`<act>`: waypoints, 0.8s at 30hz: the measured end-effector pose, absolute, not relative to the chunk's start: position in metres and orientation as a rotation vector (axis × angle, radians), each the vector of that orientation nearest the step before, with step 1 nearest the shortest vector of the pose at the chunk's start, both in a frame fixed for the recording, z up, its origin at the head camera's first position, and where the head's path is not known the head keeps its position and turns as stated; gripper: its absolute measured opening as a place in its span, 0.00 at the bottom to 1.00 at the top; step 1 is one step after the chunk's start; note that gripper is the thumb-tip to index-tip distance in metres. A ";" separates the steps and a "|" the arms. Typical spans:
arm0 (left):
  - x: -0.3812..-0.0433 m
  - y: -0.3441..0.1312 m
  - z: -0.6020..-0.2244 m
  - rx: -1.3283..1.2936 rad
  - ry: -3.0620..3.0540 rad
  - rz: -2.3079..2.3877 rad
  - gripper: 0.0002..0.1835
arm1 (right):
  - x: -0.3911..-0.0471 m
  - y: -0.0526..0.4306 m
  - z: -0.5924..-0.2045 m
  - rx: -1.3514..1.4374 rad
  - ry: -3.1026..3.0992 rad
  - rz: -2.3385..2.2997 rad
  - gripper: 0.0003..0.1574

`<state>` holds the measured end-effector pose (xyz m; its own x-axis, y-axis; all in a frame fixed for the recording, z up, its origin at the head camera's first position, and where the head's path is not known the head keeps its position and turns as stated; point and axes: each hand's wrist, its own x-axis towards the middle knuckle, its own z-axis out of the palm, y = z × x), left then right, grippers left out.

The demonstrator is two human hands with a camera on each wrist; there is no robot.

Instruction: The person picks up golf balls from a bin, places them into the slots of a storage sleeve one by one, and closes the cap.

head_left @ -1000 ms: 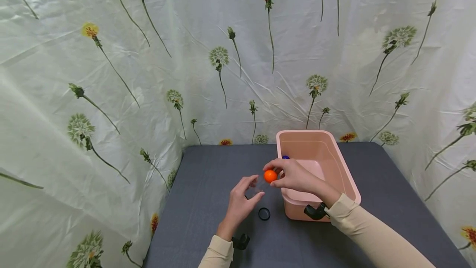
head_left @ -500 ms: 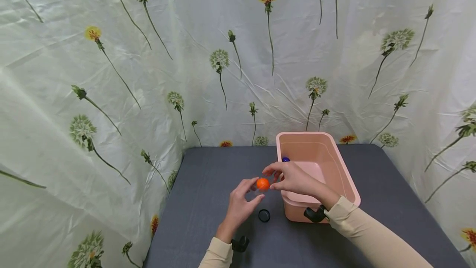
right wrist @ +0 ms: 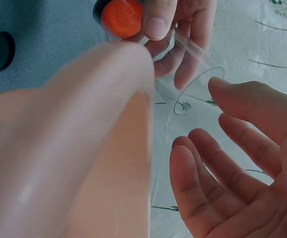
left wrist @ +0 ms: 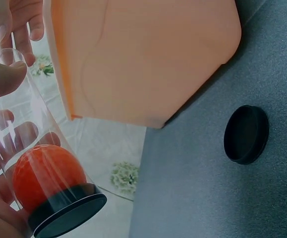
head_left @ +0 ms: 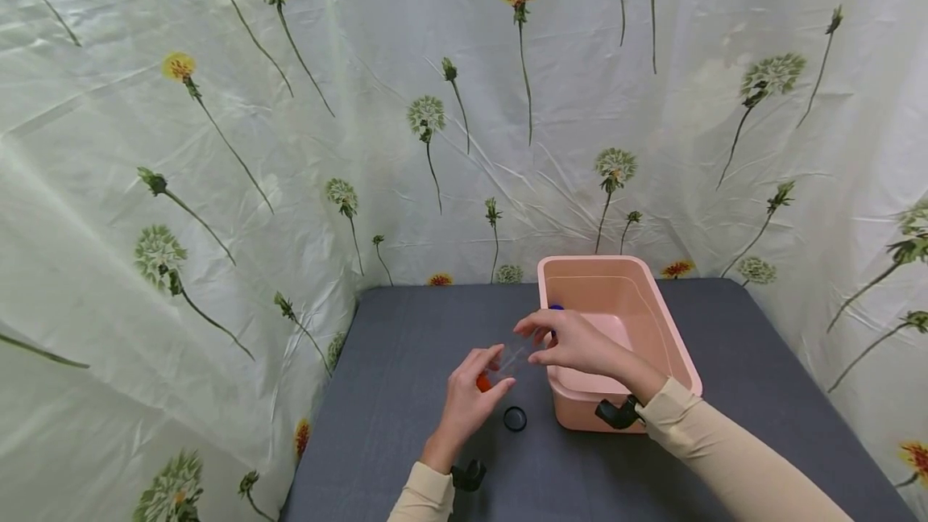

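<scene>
My left hand (head_left: 467, 393) grips a clear plastic tube (left wrist: 36, 116) whose far end is capped in black (left wrist: 69, 213). At that capped end, inside the tube, sits an orange ball (left wrist: 46, 173); in the head view it shows only partly, behind my left fingers. The tube's open rim (right wrist: 200, 91) points toward my right hand (head_left: 573, 341). That hand holds nothing, its fingers apart and loosely bent right by the rim. A loose black cap (head_left: 515, 419) lies on the table below the hands.
A pink bin (head_left: 674, 329) stands at the right, under my right hand and wrist. Inside it, near the left wall, shows a bit of a blue ball (head_left: 556, 308). A flower-print curtain (head_left: 406, 103) hangs behind the dark table (head_left: 406, 329).
The orange ball has left my right fingers, entered the tube's open end and slid down to the capped end. My left hand has stayed in place around the tube.
</scene>
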<state>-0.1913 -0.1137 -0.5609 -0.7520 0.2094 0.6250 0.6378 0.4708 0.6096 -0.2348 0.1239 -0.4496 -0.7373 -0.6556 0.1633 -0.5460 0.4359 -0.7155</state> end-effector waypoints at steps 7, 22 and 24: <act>-0.190 -0.113 -0.557 -0.662 -2.283 -1.249 0.29 | -0.239 0.129 -0.445 -1.065 2.547 -1.213 0.27; -0.189 -0.115 -0.559 -0.613 -2.290 -1.314 0.29 | -0.260 0.147 -0.441 -0.956 2.575 -1.261 0.25; -0.189 -0.115 -0.559 -0.611 -2.288 -1.330 0.28 | -0.264 0.149 -0.442 -0.940 2.578 -1.267 0.24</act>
<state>-0.1889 -0.1152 -0.5594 -0.8140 0.1597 0.5584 0.5643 0.4453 0.6952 -0.2639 0.1487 -0.4416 -0.8002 -0.5785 0.1584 -0.4789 0.4573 -0.7494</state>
